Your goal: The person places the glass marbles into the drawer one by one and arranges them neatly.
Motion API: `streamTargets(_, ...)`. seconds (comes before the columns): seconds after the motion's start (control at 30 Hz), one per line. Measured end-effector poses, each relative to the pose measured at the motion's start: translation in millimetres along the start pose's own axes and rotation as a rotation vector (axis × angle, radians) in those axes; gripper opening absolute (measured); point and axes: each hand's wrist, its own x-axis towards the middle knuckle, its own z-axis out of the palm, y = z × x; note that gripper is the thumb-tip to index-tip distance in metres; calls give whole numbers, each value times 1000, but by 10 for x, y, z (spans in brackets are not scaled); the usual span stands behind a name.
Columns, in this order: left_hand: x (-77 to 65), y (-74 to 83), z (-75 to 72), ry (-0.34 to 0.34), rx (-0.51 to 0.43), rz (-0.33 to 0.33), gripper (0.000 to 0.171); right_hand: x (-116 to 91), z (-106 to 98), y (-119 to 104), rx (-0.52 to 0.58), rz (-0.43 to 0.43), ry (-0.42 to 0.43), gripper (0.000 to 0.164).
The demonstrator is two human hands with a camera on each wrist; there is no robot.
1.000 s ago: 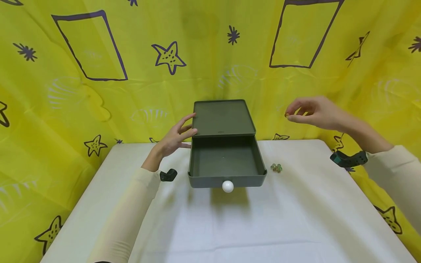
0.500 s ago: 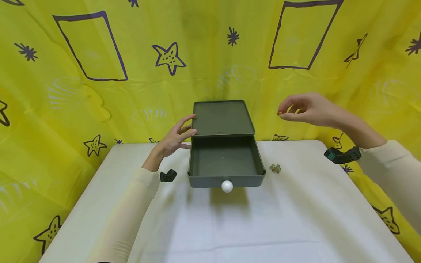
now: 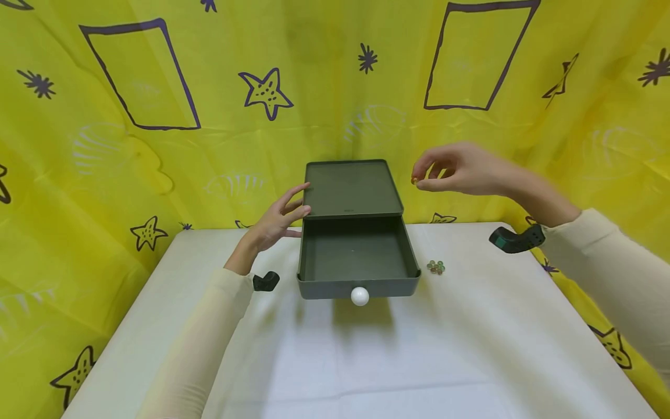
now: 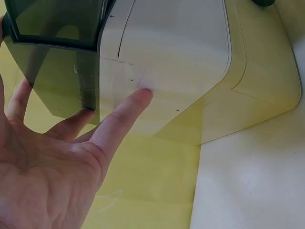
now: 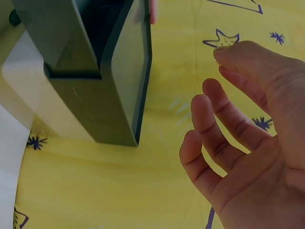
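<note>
A dark green box (image 3: 352,189) has its drawer (image 3: 320,289) pulled out toward me; the drawer's inside is bare and a white round knob (image 3: 359,296) sits on its front. With fingers spread, my left hand (image 3: 269,226) rests against the box's left side; the left wrist view shows a fingertip on its pale lower wall (image 4: 167,62). My right hand (image 3: 463,169) is raised to the right of the box, pinching a small orange marble (image 3: 414,180) between thumb and fingertips. In the right wrist view the marble is mostly hidden behind the thumb (image 5: 243,55).
Several green and amber marbles (image 3: 436,266) lie in a cluster on the white tablecloth (image 3: 419,361), right of the drawer. A yellow curtain (image 3: 335,70) printed with starfish and shells hangs behind and at both sides.
My right hand has moved left toward the box, carrying the orange marble with it. The left hand, box and drawer have stayed put.
</note>
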Motion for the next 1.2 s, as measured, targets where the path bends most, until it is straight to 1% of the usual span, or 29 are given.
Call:
streamTargets(0.2, 10, -15, 0, 6, 4, 5, 64, 141, 95, -112, 33, -43, -29, 7)
streamTargets(0.5, 29, -15, 29, 8, 9, 11, 64, 361, 306, -188, 99, -154, -86, 7)
streamTargets(0.63, 34, -20, 33, 9, 10, 12, 63, 442, 382, -271, 108, -196, -100, 7)
streamTargets(0.73, 29, -21, 31, 7, 12, 14, 63, 501, 443, -332, 117, -224, -123, 8)
streamTargets(0.97, 17, -25, 12, 6, 8, 26, 62, 643, 610, -446, 150, -261, -199, 8)
streamTargets(1.2, 4, -16, 4, 16, 14, 19, 62, 720, 760, -535, 180, -323, -251, 6)
